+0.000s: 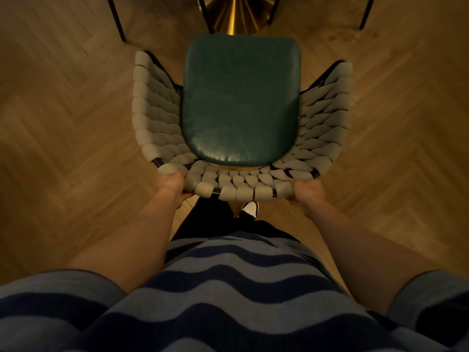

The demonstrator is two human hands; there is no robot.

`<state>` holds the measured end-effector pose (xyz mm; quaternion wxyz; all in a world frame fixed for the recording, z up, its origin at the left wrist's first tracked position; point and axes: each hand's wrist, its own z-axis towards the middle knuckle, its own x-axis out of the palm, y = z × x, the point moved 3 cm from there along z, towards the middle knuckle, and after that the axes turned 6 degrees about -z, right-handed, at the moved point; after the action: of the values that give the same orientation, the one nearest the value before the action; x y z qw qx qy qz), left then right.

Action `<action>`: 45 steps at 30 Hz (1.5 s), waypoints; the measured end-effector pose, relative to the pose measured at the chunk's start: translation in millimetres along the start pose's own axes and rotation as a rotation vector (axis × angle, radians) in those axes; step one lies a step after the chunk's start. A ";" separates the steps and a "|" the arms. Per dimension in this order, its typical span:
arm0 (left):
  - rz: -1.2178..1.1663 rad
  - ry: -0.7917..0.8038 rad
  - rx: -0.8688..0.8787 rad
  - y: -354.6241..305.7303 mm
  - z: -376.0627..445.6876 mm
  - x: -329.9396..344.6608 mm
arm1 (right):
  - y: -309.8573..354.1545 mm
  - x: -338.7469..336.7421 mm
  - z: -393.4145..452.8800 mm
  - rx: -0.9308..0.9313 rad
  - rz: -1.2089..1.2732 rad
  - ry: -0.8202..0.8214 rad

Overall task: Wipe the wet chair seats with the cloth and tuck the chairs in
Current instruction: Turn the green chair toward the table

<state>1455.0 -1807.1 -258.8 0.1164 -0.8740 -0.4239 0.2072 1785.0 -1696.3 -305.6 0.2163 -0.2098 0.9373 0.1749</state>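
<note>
A chair with a dark green seat (241, 102) and a curved backrest (236, 190) of grey woven cord stands right in front of me, seen from above. My left hand (175, 185) grips the top rail of the backrest at its left end. My right hand (308, 191) grips the same rail at its right end. The seat's near edge shows a glossy sheen. No cloth is in view.
A brass cone-shaped table base (238, 15) stands just beyond the seat's far edge. Thin black legs of other chairs (118, 20) (366, 13) flank it at top left and top right. Herringbone wood floor (63, 123) lies all around. My shoe (250, 209) shows under the backrest.
</note>
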 end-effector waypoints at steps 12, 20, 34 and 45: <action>-0.060 0.041 -0.012 -103.8 22.8 82.1 | 146.0 -21.3 45.3 -0.169 -0.115 -0.103; -0.068 0.068 -0.039 -186.2 38.0 149.6 | 253.0 -28.7 70.2 -0.085 -0.028 -0.067; -0.159 0.025 -0.070 -261.8 40.9 226.0 | 362.9 -54.3 110.5 -0.205 -0.004 0.060; 0.075 0.014 0.084 -249.8 12.1 204.2 | 390.7 -96.6 82.7 -0.413 -0.611 0.107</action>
<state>1389.6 -1492.4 -228.6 0.1482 -0.8849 -0.3810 0.2230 1708.3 -1298.5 -236.6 0.1624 -0.5280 0.7864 0.2763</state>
